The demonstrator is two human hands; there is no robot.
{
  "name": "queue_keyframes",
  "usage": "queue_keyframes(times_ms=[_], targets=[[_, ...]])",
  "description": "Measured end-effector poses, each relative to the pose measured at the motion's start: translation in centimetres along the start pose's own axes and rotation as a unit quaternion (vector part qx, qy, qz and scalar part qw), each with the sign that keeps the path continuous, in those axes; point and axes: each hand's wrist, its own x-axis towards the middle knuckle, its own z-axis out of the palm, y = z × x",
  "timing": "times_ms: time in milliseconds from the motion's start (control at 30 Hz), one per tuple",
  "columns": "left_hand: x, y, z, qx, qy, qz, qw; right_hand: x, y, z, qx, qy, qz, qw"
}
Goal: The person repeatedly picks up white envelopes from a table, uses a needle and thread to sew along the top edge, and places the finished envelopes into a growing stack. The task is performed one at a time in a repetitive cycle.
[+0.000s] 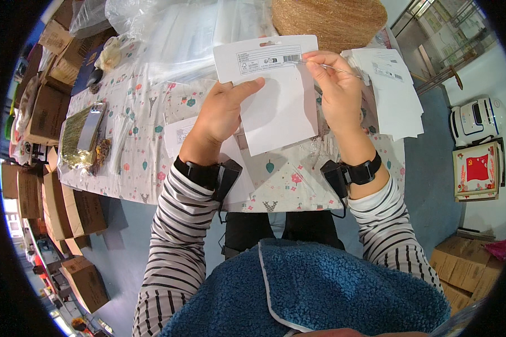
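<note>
Item: one white hang card (284,115), broad-topped, with a slotted hole in its upper edge and a printed panel with a barcode below it. It was held up, slightly tilted, above the near middle of the worktop (303,197), which was covered with a cloth of pink and green motifs.

Left hand (225,109): clamped on the card's left side, thumb laid across the front; its other fingers were largely hidden.

Right hand (337,90): thumb and forefinger pinched together on a thin pale strand (343,71), at the card's upper right edge beside the barcode. Whether the strand passed through the card could not be told.

Worktop, right: a stack of white cards (399,109), edges uneven, with similar printing.

Worktop, near left: further white cards (177,135), partly covered by the left forearm.

Worktop, far side: clear plastic sleeves (188,42), heaped flat; just right of them, a large golden-brown fibrous bundle (329,22).

Worktop, left: a clear packet (80,137) of greenish-gold material; near it, a row of slim white strips (120,140).

Wrists: a black band (365,171) with attached device on the right, its like on the left.

Floor, left: brown cardboard boxes (84,281).
</note>
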Motion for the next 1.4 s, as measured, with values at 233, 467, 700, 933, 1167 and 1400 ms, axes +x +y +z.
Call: queue_keyframes(times_ms=[233,467,700,933,1167,1400], targets=[[0.2,-0.1,-1.9,-0.177,-0.115,-0.039,0.977,-0.3,-0.2,0.3,0.007,-0.04,0.038,0.998],[-0.1,0.3,-1.4,-0.099,-0.064,-0.025,0.993,-0.5,-0.3,0.2,0.018,-0.048,0.066,0.996],[-0.3,0.5,-0.3,-0.078,-0.046,0.021,0.996,-0.6,-0.2,0.2,0.022,-0.037,0.054,0.998],[-0.1,0.6,0.1,-0.067,-0.04,0.043,0.996,-0.6,-0.3,0.2,0.021,-0.037,0.049,0.998],[-0.1,0.6,0.2,-0.054,-0.049,0.059,0.996,-0.6,-0.4,0.2,0.041,-0.043,0.045,0.997],[-0.3,0.6,0.5,-0.009,-0.049,0.075,0.996,-0.7,-0.5,0.1,-0.002,-0.034,0.036,0.999]])
